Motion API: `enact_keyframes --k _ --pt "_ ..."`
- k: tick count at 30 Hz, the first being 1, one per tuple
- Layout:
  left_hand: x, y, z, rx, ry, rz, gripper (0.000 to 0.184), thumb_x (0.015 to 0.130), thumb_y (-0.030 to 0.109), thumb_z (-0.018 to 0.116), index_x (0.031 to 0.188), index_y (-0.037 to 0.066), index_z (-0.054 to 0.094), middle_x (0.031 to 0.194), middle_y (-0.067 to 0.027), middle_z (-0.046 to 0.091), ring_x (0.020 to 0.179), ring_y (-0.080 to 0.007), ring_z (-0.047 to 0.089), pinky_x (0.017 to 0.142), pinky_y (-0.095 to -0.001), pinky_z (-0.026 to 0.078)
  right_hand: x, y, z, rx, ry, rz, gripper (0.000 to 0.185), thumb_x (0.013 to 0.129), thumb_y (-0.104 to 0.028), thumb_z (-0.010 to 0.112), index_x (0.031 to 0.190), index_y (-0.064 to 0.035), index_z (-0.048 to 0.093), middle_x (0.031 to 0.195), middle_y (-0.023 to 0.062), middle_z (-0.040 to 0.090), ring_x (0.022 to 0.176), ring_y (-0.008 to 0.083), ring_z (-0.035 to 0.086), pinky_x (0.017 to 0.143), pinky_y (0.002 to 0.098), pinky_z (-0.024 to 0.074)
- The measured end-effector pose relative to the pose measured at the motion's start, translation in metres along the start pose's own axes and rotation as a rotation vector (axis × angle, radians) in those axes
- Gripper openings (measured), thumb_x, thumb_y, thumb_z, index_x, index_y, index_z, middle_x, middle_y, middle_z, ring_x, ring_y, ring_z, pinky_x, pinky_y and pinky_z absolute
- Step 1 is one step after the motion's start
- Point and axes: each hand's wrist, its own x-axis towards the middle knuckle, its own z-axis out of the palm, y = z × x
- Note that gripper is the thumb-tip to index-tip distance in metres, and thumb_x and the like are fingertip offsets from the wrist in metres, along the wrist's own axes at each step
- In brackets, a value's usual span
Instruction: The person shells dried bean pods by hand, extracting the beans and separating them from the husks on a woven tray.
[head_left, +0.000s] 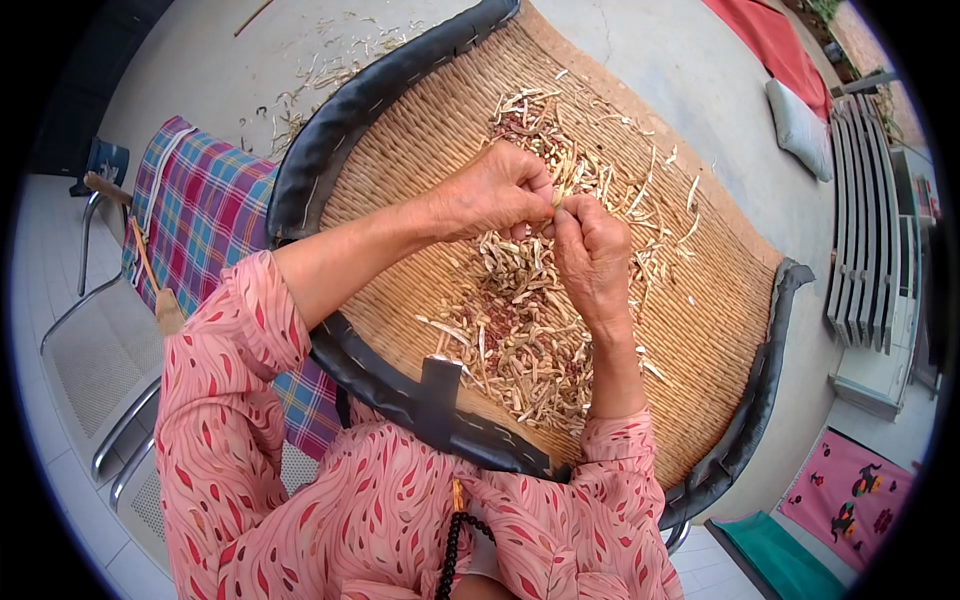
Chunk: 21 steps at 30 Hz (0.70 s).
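Both hands meet above a wide woven tray (700, 330) with a black rim. My left hand (495, 192) comes in from the left, its thumb and fingers pinched on a small pale bean pod (559, 198). Against it, my right hand (592, 245) has its thumb and finger closed on the same pod. Beneath and around the hands lies a heap of dry, curled pods (535, 350). Dark red beans (497, 318) show among them, left of my right wrist. More pale pods are scattered on the tray beyond the hands.
A metal chair (95, 365) and a checked cloth (215, 190) are at the left. Loose husks (320, 85) lie on the floor behind the tray. At the right are a cushion (800, 130), stacked grey slatted panels (862, 230) and a pink mat (845, 490).
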Motion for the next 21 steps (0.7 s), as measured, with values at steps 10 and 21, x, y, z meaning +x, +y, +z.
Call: enact_keyframes --k 10,21 --pt "0.001 -0.009 0.005 -0.036 0.049 0.048 0.007 0.075 -0.001 0.059 0.076 0.004 0.053 0.065 0.003 0.049 0.056 -0.0028 0.045 0.047 -0.0186 0.037 -0.002 0.013 0.008 0.129 0.105 0.087 0.006 0.08 0.0 0.053 0.077 0.0013 0.058 0.052 0.0074 0.054 0.043 0.0113 0.049 0.043 0.0261 0.0398" --pt "0.001 -0.004 0.002 -0.148 0.105 -0.045 0.016 0.07 -0.005 0.06 0.083 0.0 0.052 0.069 -0.0023 0.052 0.058 -0.0072 0.049 0.048 -0.0208 0.04 -0.005 0.008 0.013 0.008 0.102 0.004 0.004 0.078 0.003 0.054 0.077 0.0007 0.057 0.053 0.0069 0.055 0.044 0.0118 0.051 0.042 0.0276 0.0394"
